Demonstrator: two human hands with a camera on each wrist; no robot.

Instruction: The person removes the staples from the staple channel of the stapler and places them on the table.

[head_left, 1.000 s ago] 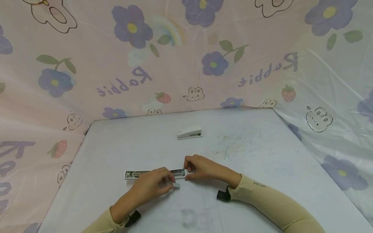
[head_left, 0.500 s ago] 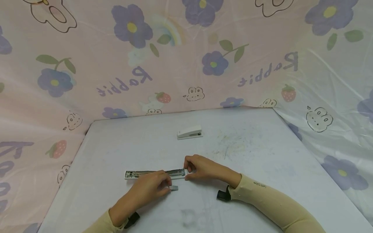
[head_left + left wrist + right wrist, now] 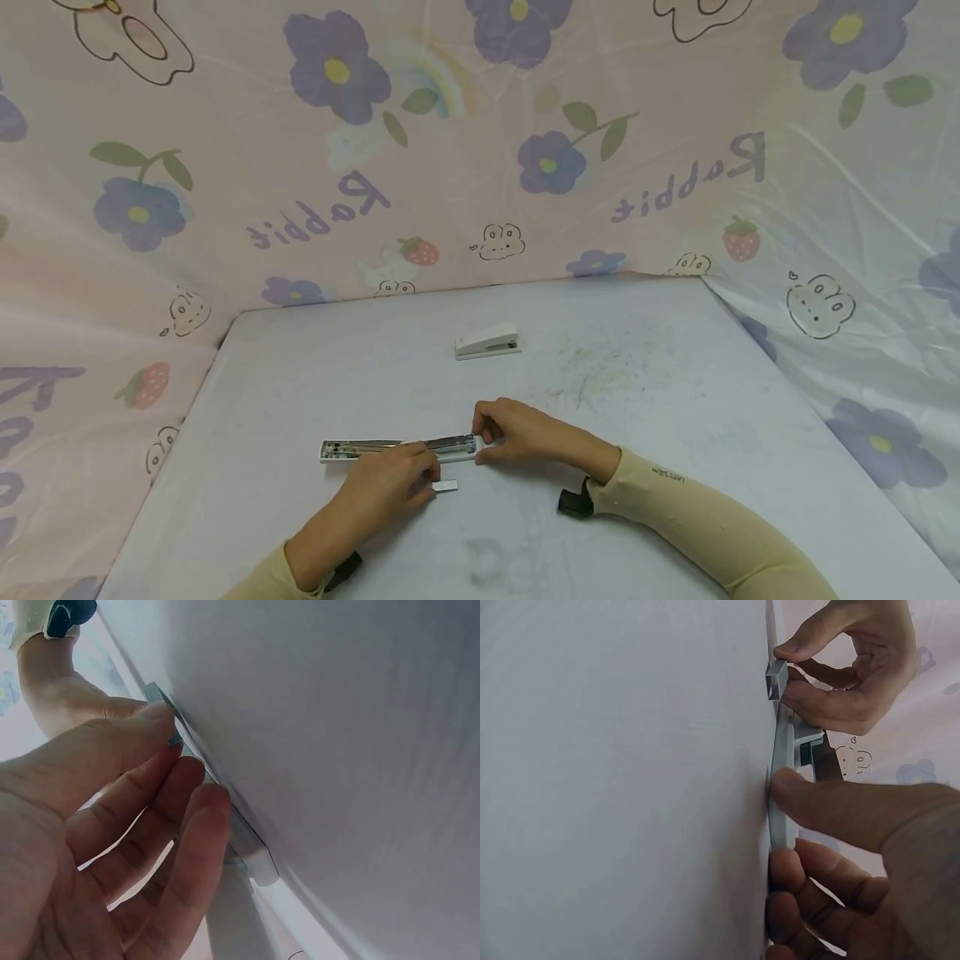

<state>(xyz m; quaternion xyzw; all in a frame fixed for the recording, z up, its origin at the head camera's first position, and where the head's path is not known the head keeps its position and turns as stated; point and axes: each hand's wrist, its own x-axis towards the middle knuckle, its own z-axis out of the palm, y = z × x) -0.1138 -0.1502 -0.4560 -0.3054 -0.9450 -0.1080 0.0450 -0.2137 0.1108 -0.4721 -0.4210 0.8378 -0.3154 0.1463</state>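
A long, opened stapler (image 3: 339, 451) lies flat in front of me, with its metal inside facing up. My right hand (image 3: 528, 433) grips its right end between thumb and fingers; the right wrist view shows the thumb on the stapler's side (image 3: 782, 817). Just in front of the stapler, my left hand (image 3: 384, 485) pinches a short strip of staples (image 3: 446, 486) between thumb and fingertips. This strip (image 3: 778, 679) has a hollow, channel-like end in the right wrist view. The left hand covers part of the stapler's middle in the head view.
Farther back on the white table (image 3: 360, 358) stands a second, white stapler (image 3: 487, 342), closed up. A printed cloth (image 3: 450, 167) hangs along the table's back and sides. Smudges mark the tabletop at the right.
My left hand has drawn slightly left and toward me with the strip of staples, which has turned so a lighter face shows. The right hand and the opened stapler have stayed put.
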